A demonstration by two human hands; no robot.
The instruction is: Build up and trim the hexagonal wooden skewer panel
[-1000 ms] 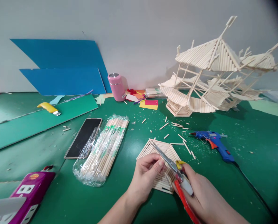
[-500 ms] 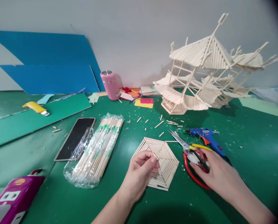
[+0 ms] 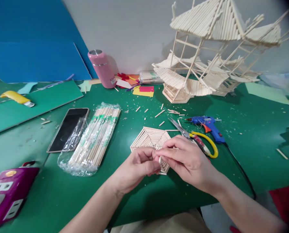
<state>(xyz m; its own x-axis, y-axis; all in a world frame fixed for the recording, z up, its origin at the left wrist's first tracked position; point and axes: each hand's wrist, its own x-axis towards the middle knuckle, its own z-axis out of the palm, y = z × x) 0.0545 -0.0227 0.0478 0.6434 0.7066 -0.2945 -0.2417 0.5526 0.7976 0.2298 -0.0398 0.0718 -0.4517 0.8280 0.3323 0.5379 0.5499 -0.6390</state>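
A polygonal panel of thin wooden sticks (image 3: 144, 138) lies on the green table, partly covered by both hands. Over its near edge, my left hand (image 3: 137, 165) is closed in a pinch on something I cannot make out. My right hand (image 3: 186, 158) meets it fingertip to fingertip, also pinching something too small to name. Just beyond the right hand lie scissors (image 3: 180, 127) and a yellow-handled tool (image 3: 213, 145). A blue glue gun (image 3: 208, 124) rests to their right, its cord running toward the table edge.
Bagged sticks (image 3: 95, 139) and a phone (image 3: 70, 129) lie left, with a purple power strip (image 3: 12, 194) nearer. A pink flask (image 3: 103, 69) and a stick-built pagoda model (image 3: 195, 64) stand at the back. A yellow cutter (image 3: 15, 96) rests on a green board (image 3: 44, 102).
My right hand has left the scissors and tool and moved left to meet my left hand. The view has tilted down, showing the table's near edge.
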